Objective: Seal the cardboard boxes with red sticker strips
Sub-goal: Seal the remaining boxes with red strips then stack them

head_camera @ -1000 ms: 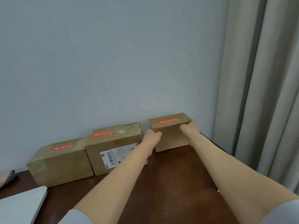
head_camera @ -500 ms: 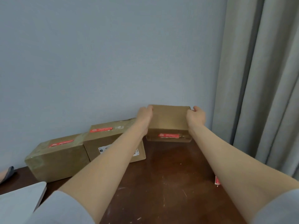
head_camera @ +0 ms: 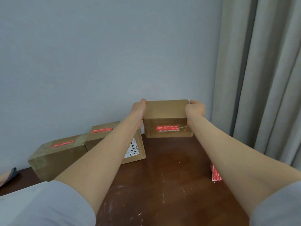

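Note:
A small cardboard box (head_camera: 166,111) stands at the back of the dark wooden table (head_camera: 171,185), tipped so its red sticker strip (head_camera: 167,128) faces me on the front side. My left hand (head_camera: 139,111) grips its left end and my right hand (head_camera: 194,111) grips its right end. Two larger boxes sit to the left along the wall: the middle box (head_camera: 114,141) with a red strip (head_camera: 101,130) on top and a white label, and the left box (head_camera: 57,159) with its own red strip (head_camera: 62,144).
Loose red sticker strips (head_camera: 215,175) lie on the table under my right forearm. A grey curtain (head_camera: 260,79) hangs at the right. A blue-grey wall stands right behind the boxes. A grey fabric object (head_camera: 12,174) lies at the left edge.
Both hands have rolled the small box over toward me, so the red strip moved from its top to the front face. My hands shifted from the front to its upper ends.

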The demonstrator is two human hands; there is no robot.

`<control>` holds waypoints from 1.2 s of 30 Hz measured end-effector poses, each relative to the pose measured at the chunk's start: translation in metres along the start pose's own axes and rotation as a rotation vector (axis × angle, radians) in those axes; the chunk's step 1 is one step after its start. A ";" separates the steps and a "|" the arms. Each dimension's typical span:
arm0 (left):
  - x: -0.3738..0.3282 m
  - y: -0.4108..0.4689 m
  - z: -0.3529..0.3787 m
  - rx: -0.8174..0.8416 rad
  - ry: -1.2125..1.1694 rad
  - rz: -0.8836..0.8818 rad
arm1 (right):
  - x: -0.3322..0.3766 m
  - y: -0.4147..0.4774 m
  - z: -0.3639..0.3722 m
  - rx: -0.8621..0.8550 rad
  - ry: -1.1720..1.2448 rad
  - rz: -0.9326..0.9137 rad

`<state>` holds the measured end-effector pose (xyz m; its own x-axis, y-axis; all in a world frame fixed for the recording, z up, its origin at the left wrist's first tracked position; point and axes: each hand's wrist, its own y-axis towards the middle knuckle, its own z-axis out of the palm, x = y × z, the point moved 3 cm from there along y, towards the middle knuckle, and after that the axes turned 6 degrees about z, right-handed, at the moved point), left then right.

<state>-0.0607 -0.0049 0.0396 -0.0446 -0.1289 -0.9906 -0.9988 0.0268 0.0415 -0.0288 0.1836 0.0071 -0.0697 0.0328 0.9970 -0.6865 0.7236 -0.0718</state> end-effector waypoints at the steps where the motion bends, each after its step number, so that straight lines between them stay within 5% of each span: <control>1: 0.000 0.000 0.000 0.007 0.000 0.006 | -0.001 0.000 0.000 0.009 -0.013 -0.020; 12: 0.039 -0.006 0.009 0.055 0.163 0.037 | -0.023 0.000 0.001 -0.047 -0.248 -0.032; 24: 0.067 -0.026 0.018 0.164 0.261 -0.090 | -0.051 -0.014 0.022 0.128 -0.196 0.148; 28: 0.044 -0.037 0.004 0.095 0.557 0.260 | -0.046 -0.029 0.022 0.064 -0.264 0.182; 31: 0.028 -0.048 -0.034 -0.065 0.919 0.594 | -0.038 -0.048 0.022 0.011 -0.385 0.012; 33: 0.031 -0.050 -0.064 -0.139 1.161 0.647 | -0.034 -0.065 0.027 0.083 -0.540 -0.174; 36: 0.050 -0.050 -0.098 -0.140 1.350 0.501 | -0.036 -0.083 0.044 0.258 -0.665 -0.318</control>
<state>-0.0153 -0.1101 0.0010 -0.2901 -0.9570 0.0045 -0.8628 0.2636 0.4315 -0.0009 0.0918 -0.0236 -0.2045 -0.6288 0.7502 -0.8873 0.4427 0.1292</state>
